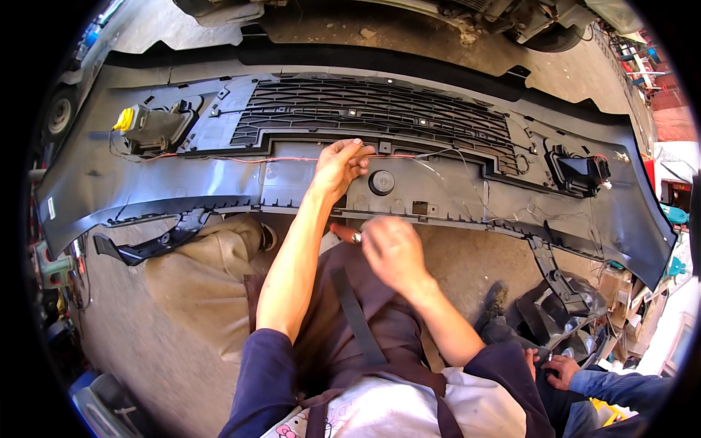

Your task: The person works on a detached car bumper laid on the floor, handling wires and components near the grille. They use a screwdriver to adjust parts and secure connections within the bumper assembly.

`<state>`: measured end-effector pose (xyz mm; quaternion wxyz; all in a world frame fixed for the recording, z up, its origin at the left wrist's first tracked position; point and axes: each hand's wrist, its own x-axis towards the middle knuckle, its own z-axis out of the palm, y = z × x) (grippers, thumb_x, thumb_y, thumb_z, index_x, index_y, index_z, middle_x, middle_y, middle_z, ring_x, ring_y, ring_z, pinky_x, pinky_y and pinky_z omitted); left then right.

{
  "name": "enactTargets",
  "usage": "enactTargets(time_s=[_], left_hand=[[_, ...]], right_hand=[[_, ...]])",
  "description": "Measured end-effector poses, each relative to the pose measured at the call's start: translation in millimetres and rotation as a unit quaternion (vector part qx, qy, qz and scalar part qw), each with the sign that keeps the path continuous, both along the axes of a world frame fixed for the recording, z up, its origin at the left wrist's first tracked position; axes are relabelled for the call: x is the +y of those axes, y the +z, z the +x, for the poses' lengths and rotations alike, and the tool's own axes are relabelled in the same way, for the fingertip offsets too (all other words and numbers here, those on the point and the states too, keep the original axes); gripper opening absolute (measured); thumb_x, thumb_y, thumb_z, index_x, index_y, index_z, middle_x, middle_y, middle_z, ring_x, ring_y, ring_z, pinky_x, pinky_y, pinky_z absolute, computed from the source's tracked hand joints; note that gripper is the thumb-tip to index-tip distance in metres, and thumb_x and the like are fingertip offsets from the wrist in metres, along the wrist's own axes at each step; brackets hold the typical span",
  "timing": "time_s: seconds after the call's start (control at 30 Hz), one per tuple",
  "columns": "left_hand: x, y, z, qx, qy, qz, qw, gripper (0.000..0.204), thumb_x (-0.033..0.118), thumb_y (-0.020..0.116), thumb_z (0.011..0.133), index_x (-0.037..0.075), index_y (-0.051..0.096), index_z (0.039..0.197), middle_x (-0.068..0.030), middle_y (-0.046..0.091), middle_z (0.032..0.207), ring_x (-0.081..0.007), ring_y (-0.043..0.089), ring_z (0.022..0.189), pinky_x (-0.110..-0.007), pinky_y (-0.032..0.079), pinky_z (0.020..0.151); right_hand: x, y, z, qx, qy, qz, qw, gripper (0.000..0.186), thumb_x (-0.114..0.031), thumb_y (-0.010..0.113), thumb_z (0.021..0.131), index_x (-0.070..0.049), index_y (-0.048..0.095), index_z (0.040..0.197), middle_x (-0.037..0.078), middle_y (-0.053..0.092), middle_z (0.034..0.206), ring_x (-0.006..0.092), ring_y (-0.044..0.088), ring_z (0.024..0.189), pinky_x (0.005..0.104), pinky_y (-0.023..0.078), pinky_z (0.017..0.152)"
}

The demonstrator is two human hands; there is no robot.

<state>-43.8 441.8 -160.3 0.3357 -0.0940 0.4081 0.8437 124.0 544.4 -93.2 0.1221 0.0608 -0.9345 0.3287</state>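
Note:
A car bumper cover (219, 175) lies in front of me with its inner side showing. My left hand (340, 168) is over its middle, below the grille, thumb and fingers pinched together on a thin red wire (288, 159). The wire runs across the bumper from the left lamp. Nearer to me is my right hand (394, 252), smeared by motion, its fingers curled. Close by its left side shows a red-handled object with a metal end (355, 238); whether the hand holds it is unclear. A round black cap (381, 182) sits between the hands on the bumper.
The black mesh grille (380, 109) spans the bumper's centre. Lamps sit at the left (157, 128) and right (577, 171). Loose thin wires (504, 215) trail at right. A co-worker's hands (561, 371) are at lower right, near black plastic parts (566, 314). A tan cloth (201, 274) lies left.

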Motion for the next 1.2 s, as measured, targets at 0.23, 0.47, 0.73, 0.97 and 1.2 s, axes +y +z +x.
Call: enactTargets(time_s=[0.23, 0.47, 0.73, 0.97, 1.2], left_hand=[[2, 12, 1, -0.014, 0.007, 0.012, 1.000, 0.019, 0.019, 0.064, 0.090, 0.004, 0.054, 0.096, -0.0213, 0.065, 0.098, -0.0083, 0.048, 0.061, -0.022, 0.043, 0.056], [-2, 9, 0, -0.020, 0.017, 0.031, 0.999, 0.019, 0.019, 0.065, 0.089, 0.005, 0.055, 0.096, -0.0208, 0.065, 0.095, -0.0061, 0.043, 0.056, -0.022, 0.038, 0.050], [-1, 11, 1, -0.010, 0.019, 0.039, 0.999, 0.016, 0.019, 0.064, 0.090, 0.005, 0.057, 0.092, -0.0232, 0.065, 0.096, -0.0050, 0.042, 0.054, -0.021, 0.037, 0.049], [-1, 11, 1, 0.004, 0.018, 0.038, 0.999, 0.017, 0.019, 0.064, 0.090, 0.004, 0.057, 0.093, -0.0239, 0.065, 0.097, -0.0042, 0.041, 0.053, -0.019, 0.036, 0.048], [0, 12, 2, 0.021, 0.021, 0.036, 0.999, 0.015, 0.018, 0.062, 0.091, 0.005, 0.055, 0.093, -0.0289, 0.062, 0.102, -0.0023, 0.038, 0.052, -0.016, 0.032, 0.045]], right_hand=[[80, -13, -79, 0.036, -0.066, 0.208, 0.975, 0.028, -0.014, 0.065, 0.079, -0.002, 0.061, 0.104, 0.010, 0.060, 0.107, 0.0274, 0.053, 0.102, 0.0416, 0.039, 0.089], [83, -33, -91, 0.013, -0.070, 0.288, 0.955, 0.022, -0.019, 0.069, 0.077, -0.008, 0.061, 0.096, 0.005, 0.059, 0.086, 0.0247, 0.053, 0.086, 0.0392, 0.039, 0.080], [89, -48, -89, 0.054, -0.049, 0.298, 0.952, 0.006, -0.014, 0.061, 0.078, -0.008, 0.061, 0.080, 0.004, 0.057, 0.081, 0.0226, 0.053, 0.084, 0.0381, 0.040, 0.077], [78, -45, -91, -0.009, -0.058, 0.360, 0.931, 0.011, -0.011, 0.058, 0.076, -0.006, 0.058, 0.087, 0.008, 0.055, 0.086, 0.0241, 0.052, 0.086, 0.0391, 0.040, 0.079], [69, -42, -89, -0.137, -0.119, 0.215, 0.960, 0.014, -0.018, 0.057, 0.086, -0.005, 0.056, 0.090, 0.015, 0.057, 0.088, 0.0326, 0.062, 0.078, 0.0477, 0.049, 0.067]])
